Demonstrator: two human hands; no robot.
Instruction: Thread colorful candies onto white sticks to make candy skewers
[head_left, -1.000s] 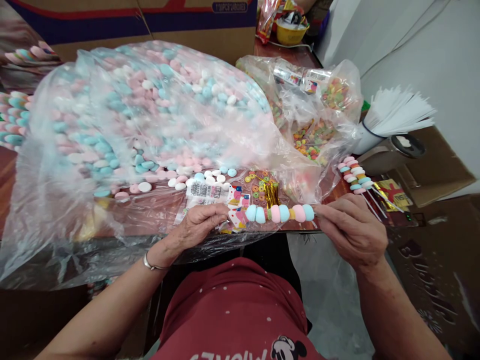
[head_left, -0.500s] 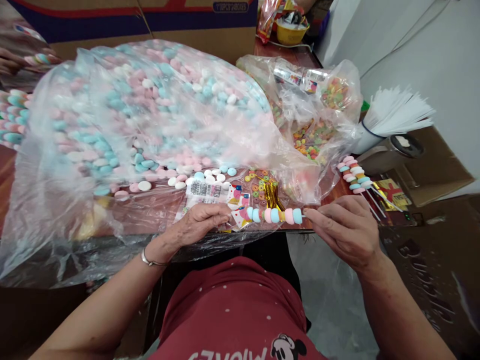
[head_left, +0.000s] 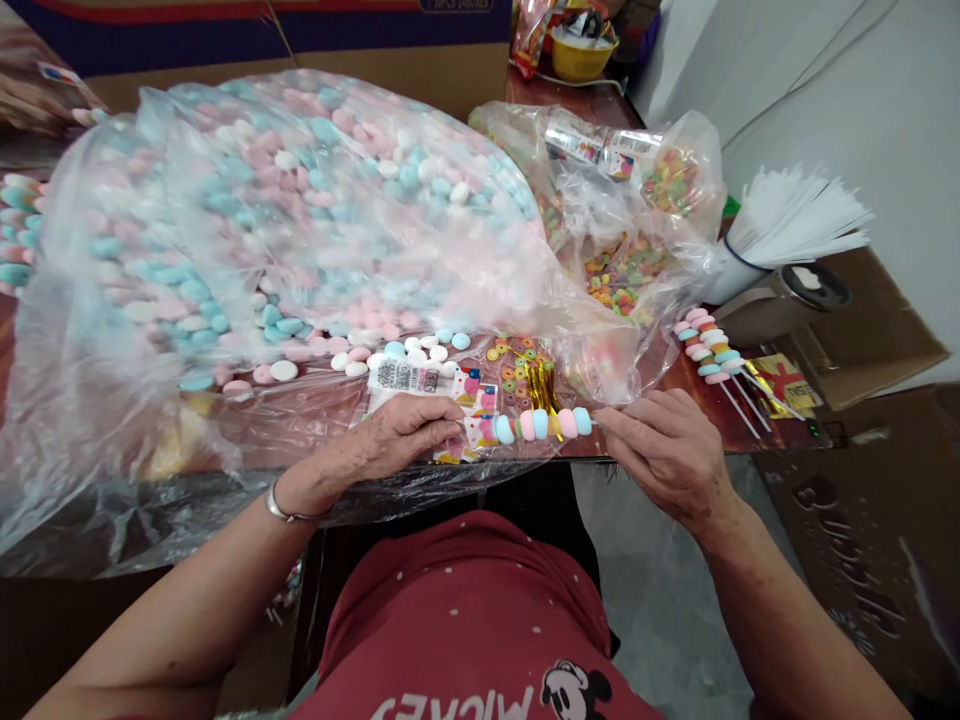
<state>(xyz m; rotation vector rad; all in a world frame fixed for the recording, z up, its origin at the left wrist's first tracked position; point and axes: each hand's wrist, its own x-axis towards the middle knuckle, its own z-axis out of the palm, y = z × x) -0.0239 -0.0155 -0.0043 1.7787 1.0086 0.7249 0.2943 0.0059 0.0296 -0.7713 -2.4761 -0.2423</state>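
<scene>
The right hand (head_left: 664, 455) is pinching a skewer of pink, blue and white candy discs (head_left: 541, 424), nearly filled, at six o'clock, while the left hand (head_left: 397, 440) is gripping a printed clear wrapper (head_left: 457, 400), skewer yet unbagged.

A red top (head_left: 472, 600) with small white dots and a cartoon mouse print; a thin silver bracelet (head_left: 281, 510) circles the left wrist.
</scene>
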